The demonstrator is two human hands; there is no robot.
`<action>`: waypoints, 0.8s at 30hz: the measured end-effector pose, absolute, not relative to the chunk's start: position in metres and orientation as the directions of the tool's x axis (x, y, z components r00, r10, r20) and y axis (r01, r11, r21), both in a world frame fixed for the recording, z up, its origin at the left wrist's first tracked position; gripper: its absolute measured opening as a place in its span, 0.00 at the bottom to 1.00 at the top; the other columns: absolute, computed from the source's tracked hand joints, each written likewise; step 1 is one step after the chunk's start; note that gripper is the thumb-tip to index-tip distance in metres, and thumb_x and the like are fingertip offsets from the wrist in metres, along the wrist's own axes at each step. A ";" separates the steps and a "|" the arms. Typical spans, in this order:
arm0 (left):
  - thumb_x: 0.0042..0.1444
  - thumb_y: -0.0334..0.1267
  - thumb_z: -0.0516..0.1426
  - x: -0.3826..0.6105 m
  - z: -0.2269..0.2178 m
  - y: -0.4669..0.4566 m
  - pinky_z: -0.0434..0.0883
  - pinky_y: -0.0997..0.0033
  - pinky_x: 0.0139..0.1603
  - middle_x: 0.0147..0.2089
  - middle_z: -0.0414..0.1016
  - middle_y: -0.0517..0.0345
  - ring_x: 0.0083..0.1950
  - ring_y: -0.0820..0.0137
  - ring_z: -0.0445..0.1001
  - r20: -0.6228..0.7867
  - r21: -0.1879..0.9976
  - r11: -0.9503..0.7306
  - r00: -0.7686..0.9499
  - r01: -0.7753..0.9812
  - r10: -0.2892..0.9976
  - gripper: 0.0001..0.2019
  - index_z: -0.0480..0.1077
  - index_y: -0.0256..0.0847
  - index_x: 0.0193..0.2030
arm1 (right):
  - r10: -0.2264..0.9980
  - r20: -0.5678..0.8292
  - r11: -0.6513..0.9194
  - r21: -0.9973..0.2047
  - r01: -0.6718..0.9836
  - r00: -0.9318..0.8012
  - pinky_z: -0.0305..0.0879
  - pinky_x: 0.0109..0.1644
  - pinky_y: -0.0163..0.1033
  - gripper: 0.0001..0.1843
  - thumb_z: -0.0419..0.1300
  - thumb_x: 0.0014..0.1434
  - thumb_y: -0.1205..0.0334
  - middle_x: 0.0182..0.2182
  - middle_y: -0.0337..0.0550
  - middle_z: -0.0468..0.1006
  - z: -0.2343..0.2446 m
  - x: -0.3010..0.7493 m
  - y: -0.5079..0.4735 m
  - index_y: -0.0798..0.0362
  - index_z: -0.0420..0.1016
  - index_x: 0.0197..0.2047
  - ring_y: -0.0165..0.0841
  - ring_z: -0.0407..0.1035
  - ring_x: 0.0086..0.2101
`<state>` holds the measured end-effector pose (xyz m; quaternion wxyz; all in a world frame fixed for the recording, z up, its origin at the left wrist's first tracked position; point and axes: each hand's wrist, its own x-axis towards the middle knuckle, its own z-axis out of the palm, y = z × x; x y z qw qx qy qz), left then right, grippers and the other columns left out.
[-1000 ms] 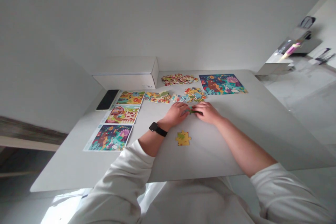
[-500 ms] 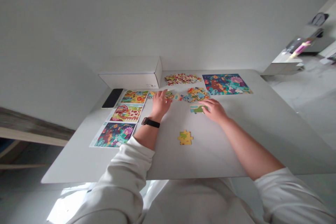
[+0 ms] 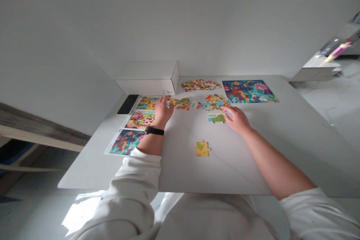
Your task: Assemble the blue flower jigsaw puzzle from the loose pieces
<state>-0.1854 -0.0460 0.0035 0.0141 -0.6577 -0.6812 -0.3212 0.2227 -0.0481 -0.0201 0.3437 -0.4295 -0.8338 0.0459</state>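
My left hand (image 3: pixel 162 110), with a black watch on its wrist, reaches to the near end of a row of loose puzzle pieces (image 3: pixel 180 103); its fingers are curled over them and what they hold is hidden. My right hand (image 3: pixel 237 118) lies flat on the white table (image 3: pixel 281 138), fingers stretched out and touching a small joined green and blue section (image 3: pixel 216 117). A yellow joined section (image 3: pixel 202 148) lies alone nearer to me. Another loose heap (image 3: pixel 215 101) sits just beyond my right hand.
A finished colourful puzzle (image 3: pixel 249 91) lies at the far right. A further heap of pieces (image 3: pixel 200 84) sits by a white box (image 3: pixel 149 77). A sheet with three reference pictures (image 3: pixel 135 125) and a black phone (image 3: pixel 128 104) lie at the left.
My hands have parted: the left went left to the row of loose pieces, the right stayed by the green and blue section, which now lies on the table. The view has shifted.
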 end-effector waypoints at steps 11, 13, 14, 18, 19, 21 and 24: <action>0.54 0.25 0.55 -0.208 -0.014 -0.041 0.71 0.44 0.70 0.63 0.77 0.35 0.67 0.47 0.75 0.417 0.427 0.124 -0.316 0.896 0.852 0.33 0.66 0.38 0.69 | 0.756 0.526 0.619 -0.382 0.686 -0.390 0.78 0.59 0.55 0.22 0.60 0.68 0.65 0.48 0.45 0.89 -0.023 0.222 -0.047 0.45 0.81 0.62 0.47 0.82 0.49; 0.55 0.27 0.56 -0.208 -0.018 -0.040 0.71 0.43 0.69 0.63 0.79 0.35 0.66 0.46 0.76 0.403 0.423 0.114 -0.299 0.899 0.865 0.34 0.65 0.38 0.71 | 0.756 0.526 0.621 -0.385 0.683 -0.391 0.78 0.59 0.55 0.21 0.60 0.68 0.65 0.47 0.45 0.89 -0.024 0.222 -0.047 0.45 0.82 0.62 0.47 0.82 0.49; 0.56 0.28 0.56 -0.207 -0.020 -0.040 0.72 0.42 0.69 0.62 0.80 0.36 0.65 0.46 0.78 0.390 0.422 0.105 -0.285 0.900 0.875 0.34 0.65 0.38 0.72 | 0.755 0.527 0.621 -0.386 0.682 -0.390 0.79 0.59 0.55 0.21 0.60 0.68 0.65 0.47 0.46 0.89 -0.024 0.222 -0.047 0.45 0.82 0.62 0.47 0.82 0.48; 0.61 0.31 0.60 -0.201 -0.019 -0.040 0.72 0.43 0.68 0.58 0.84 0.40 0.62 0.46 0.81 0.308 0.422 0.105 -0.252 0.900 0.918 0.33 0.63 0.40 0.74 | 0.756 0.526 0.623 -0.391 0.678 -0.391 0.79 0.58 0.55 0.20 0.60 0.68 0.66 0.47 0.46 0.89 -0.022 0.221 -0.048 0.47 0.82 0.60 0.47 0.82 0.48; 0.62 0.31 0.60 -0.199 -0.018 -0.041 0.72 0.44 0.67 0.59 0.84 0.40 0.61 0.47 0.82 0.290 0.422 0.091 -0.230 0.902 0.929 0.33 0.62 0.40 0.74 | 0.759 0.518 0.621 -0.393 0.678 -0.395 0.79 0.58 0.54 0.20 0.60 0.68 0.66 0.47 0.47 0.89 -0.022 0.220 -0.048 0.47 0.81 0.60 0.46 0.82 0.48; 0.65 0.31 0.60 -0.194 -0.015 -0.042 0.73 0.46 0.66 0.62 0.83 0.39 0.62 0.48 0.82 0.269 0.421 0.030 -0.157 0.906 0.950 0.32 0.60 0.38 0.75 | 0.768 0.493 0.616 -0.397 0.680 -0.408 0.78 0.59 0.54 0.20 0.59 0.68 0.66 0.48 0.47 0.89 -0.020 0.219 -0.050 0.48 0.81 0.60 0.46 0.82 0.48; 0.68 0.32 0.60 -0.183 -0.015 -0.045 0.74 0.50 0.65 0.64 0.82 0.39 0.63 0.50 0.81 0.256 0.418 -0.060 -0.054 0.906 0.965 0.32 0.58 0.37 0.76 | 0.773 0.463 0.619 -0.402 0.675 -0.433 0.78 0.60 0.54 0.20 0.59 0.69 0.67 0.48 0.50 0.89 -0.017 0.217 -0.052 0.50 0.81 0.61 0.46 0.82 0.49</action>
